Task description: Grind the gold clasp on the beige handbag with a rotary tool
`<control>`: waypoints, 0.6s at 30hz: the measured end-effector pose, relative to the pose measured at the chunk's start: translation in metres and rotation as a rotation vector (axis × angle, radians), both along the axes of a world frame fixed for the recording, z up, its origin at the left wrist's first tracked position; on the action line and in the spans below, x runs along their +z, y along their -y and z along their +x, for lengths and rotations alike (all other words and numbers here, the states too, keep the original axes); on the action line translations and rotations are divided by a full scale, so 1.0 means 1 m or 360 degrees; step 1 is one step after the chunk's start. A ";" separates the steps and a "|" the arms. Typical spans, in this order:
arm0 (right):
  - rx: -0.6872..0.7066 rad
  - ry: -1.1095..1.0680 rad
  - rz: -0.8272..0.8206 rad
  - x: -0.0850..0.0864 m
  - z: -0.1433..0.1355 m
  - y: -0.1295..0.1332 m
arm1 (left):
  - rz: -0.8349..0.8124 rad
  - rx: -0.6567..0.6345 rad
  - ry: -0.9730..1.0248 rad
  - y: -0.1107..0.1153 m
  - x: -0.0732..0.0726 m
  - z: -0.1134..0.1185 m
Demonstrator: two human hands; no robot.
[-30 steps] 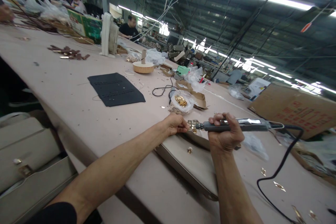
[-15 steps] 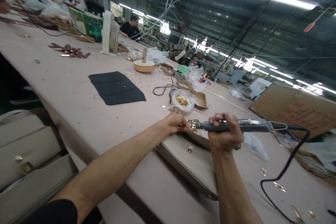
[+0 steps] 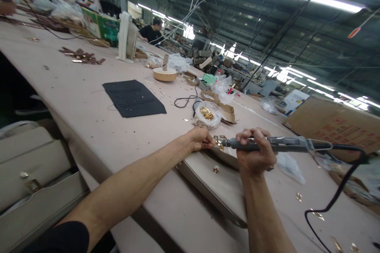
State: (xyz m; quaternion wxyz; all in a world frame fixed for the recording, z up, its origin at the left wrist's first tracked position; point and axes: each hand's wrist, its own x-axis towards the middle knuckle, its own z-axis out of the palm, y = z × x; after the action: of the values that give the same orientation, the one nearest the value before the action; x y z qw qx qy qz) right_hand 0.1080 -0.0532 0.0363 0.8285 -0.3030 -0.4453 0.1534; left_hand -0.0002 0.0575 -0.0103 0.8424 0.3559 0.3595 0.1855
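Observation:
My right hand (image 3: 257, 148) is wrapped round a grey electric screwdriver (image 3: 285, 143), held nearly level with its tip pointing left. That tip meets a small gold metal clasp (image 3: 220, 142). Fingers of my left hand (image 3: 202, 140) pinch the clasp's left side. Beneath both hands lies a beige handbag (image 3: 213, 189) on the table, with a gold turn-lock stud (image 3: 215, 169) on its face. Whether a screw sits at the tip is too small to tell.
A plastic bag of gold fittings (image 3: 207, 114) stands beyond my hands. Left of it lies a black sheet (image 3: 135, 99). Loose gold plates (image 3: 317, 215) and the black cable (image 3: 341, 189) are at the right. More beige bags (image 3: 32, 158) sit lower left; a cardboard box (image 3: 335, 124) stands right.
The screwdriver's rear end has dipped slightly and its cable has swung to the right. Both hands keep their place at the clasp. The whole view has shifted a little.

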 end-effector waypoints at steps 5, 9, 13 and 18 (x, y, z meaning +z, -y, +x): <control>-0.0001 0.0094 0.0020 -0.001 -0.002 0.000 | 0.0001 0.0009 0.0005 0.000 0.000 0.001; 0.0012 0.0153 0.0042 -0.002 -0.004 0.001 | 0.0010 0.0012 0.0003 0.000 -0.002 0.002; 0.0026 0.0251 0.0040 -0.002 -0.005 0.003 | 0.0016 0.0023 0.0009 0.000 -0.002 0.002; 0.0008 0.0358 0.0061 -0.003 -0.006 0.003 | 0.0012 0.0023 0.0010 0.001 0.000 0.001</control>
State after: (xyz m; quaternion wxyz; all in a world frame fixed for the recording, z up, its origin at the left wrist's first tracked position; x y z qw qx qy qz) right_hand 0.1016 -0.0562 0.0336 0.7784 -0.3012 -0.5392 0.1121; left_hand 0.0008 0.0568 -0.0099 0.8409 0.3558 0.3586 0.1942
